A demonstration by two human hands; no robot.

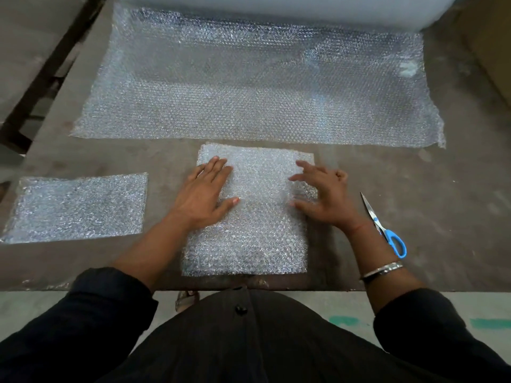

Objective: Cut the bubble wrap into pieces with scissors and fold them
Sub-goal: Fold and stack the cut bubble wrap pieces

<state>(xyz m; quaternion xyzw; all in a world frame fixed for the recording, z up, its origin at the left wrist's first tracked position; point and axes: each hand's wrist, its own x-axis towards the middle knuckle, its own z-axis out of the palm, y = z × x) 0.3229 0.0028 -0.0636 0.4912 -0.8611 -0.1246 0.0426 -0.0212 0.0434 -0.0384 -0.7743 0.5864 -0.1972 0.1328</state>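
A folded piece of bubble wrap (249, 233) lies in front of me near the table's front edge. My left hand (206, 193) rests flat on its upper left part, fingers straight. My right hand (323, 193) touches its right edge with spread fingertips, slightly bent, holding nothing. Blue-handled scissors (387, 230) lie shut on the table just right of my right wrist. A large sheet of bubble wrap (262, 87) stretches across the back, coming off a roll (276, 9) at the far edge. Another folded piece (77, 208) lies at the left.
The worn brown table (442, 217) ends at its front edge just below the folded piece. A dark wooden frame (49, 78) runs along the far left. Brown cardboard (492, 37) stands at the far right. The floor with green paint marks (345, 320) shows below.
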